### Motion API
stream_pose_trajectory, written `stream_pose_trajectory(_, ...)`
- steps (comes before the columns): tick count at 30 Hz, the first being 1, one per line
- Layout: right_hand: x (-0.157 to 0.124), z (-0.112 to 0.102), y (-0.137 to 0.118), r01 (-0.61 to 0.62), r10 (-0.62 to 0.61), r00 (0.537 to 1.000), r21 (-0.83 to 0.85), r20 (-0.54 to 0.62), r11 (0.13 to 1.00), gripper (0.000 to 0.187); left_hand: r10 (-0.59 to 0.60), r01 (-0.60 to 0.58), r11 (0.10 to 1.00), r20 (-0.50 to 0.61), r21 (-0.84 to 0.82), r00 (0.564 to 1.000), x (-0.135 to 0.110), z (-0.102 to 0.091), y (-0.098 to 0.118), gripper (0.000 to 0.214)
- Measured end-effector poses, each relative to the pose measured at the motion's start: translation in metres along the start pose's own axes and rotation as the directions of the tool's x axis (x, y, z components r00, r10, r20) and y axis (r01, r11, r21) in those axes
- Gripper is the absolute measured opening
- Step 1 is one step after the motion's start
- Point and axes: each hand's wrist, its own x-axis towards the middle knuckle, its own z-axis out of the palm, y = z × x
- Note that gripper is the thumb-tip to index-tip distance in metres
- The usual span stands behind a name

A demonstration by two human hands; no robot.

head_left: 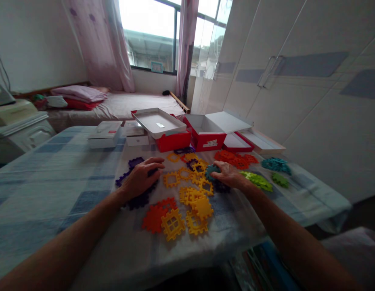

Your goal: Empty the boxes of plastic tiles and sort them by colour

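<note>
My left hand (142, 176) lies palm down on a group of purple interlocking plastic tiles (135, 201), fingers curled over them. My right hand (227, 173) is closed on a teal tile (210, 171) at the middle of the spread. Between the hands lie several yellow tiles (193, 198), with an orange tile (153, 218) at the front. All of it rests on a table covered by a blue checked cloth (54, 186).
Red tiles (235, 159), green tiles (260, 180) and more teal tiles (276, 164) lie to the right. Open red boxes (205, 139) and white lids (158, 122) stand behind the tiles. A white box (105, 134) sits at left. A bed lies beyond; a wardrobe stands at right.
</note>
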Motion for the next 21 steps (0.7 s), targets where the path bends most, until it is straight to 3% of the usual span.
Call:
stream_pose_trajectory(5,0.0,0.004,-0.006,-0.034,0.035,0.999,-0.077,0.015,0.996,0.026,-0.048,0.052,0.998,-0.087,0.043,0.995,0.002,-0.005,-0.007,0.028)
stream_pose_trajectory(11,0.003,0.007,0.004,-0.023,0.024,0.999,-0.048,0.027,0.999,0.03,-0.08,0.087,0.994,-0.094,0.071,0.992,0.002,-0.008,-0.013,0.03)
stream_pose_trajectory(16,0.0,0.004,0.007,0.06,-0.036,0.985,0.137,-0.17,0.989,0.022,-0.102,0.112,0.99,-0.107,0.089,0.989,0.002,-0.009,-0.018,0.031)
stream_pose_trajectory(21,-0.003,-0.016,0.024,0.063,0.129,0.926,0.481,-0.356,0.874,0.035,-0.109,0.118,0.99,-0.112,0.078,0.988,0.0,-0.008,-0.026,0.031)
